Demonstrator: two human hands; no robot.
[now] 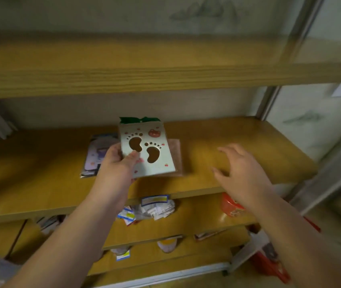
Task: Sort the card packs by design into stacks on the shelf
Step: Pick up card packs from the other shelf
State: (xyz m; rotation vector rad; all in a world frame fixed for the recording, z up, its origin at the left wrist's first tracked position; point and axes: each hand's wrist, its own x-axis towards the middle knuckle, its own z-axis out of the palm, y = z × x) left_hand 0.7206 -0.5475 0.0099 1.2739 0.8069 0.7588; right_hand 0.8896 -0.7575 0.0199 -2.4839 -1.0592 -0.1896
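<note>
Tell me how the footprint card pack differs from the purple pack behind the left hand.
The footprint pack is pale with two brown footprints and a green top; the purple pack is lilac. The footprint pack is held up, tilted, by the left hand; the purple pack lies flat on the shelf. The footprint pack shows fully; the purple pack is partly hidden. Both are flat, rectangular packs.

This looks like a shop stockroom or storage corner. Open wooden shelves (pixel 186 80) on a metal frame (pixel 269 100) hold loose packaged goods, with labelled sachets (pixel 155 208) and a red packet (pixel 231 206) below the hands.
</note>
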